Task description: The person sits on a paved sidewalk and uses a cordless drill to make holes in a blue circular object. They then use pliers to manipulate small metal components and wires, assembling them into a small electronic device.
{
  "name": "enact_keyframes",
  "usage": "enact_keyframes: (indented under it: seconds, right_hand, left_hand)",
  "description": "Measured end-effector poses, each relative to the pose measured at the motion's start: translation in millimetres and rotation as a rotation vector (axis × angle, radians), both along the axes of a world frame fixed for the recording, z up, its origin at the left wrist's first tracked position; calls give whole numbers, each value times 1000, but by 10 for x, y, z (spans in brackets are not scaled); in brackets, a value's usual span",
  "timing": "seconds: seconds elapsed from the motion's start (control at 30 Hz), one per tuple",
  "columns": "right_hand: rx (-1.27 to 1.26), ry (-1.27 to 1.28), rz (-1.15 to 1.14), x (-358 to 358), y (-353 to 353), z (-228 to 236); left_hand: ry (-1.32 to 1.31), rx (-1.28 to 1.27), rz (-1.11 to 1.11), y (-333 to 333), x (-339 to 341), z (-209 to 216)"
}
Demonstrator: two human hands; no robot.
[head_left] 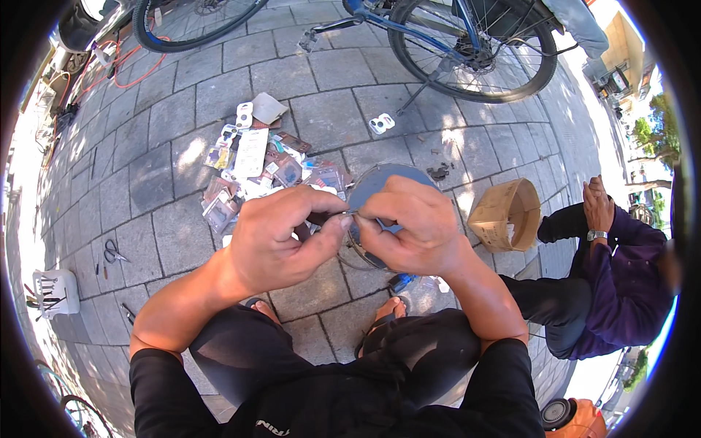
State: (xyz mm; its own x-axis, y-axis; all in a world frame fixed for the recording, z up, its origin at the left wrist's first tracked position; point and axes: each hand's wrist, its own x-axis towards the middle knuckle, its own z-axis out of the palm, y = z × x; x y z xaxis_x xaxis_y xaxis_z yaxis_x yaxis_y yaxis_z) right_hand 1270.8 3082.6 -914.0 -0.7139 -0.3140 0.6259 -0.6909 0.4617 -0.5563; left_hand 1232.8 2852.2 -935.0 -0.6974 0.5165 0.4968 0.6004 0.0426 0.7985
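Note:
My left hand and my right hand meet in front of me, fingertips almost touching. Both are closed in a pinch on a small, thin, dark piece that is too small to name. Behind and below my right hand is a round blue-grey surface with a thin rim, partly hidden by the hands. Just beyond my left hand, a pile of small packets and cards lies spread on the paving.
An open cardboard box stands to the right, beside a seated person in purple. A bicycle is at the far side. Scissors and a white tool container are on the left. Something blue lies near my feet.

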Motion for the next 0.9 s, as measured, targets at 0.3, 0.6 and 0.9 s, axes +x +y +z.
enact_keyframes:
  seconds: [0.3, 0.6, 0.9]
  right_hand:
    - [-136, -289, -72, 47, 71, -44]
    - [-79, -200, -129, 37, 28, -65]
    - [-7, -101, -157, 48, -36, -35]
  left_hand:
    - [156, 10, 18, -5, -110, -6]
    - [100, -41, 45, -24, -77, -22]
    - [24, -19, 112, 37, -46, -45]
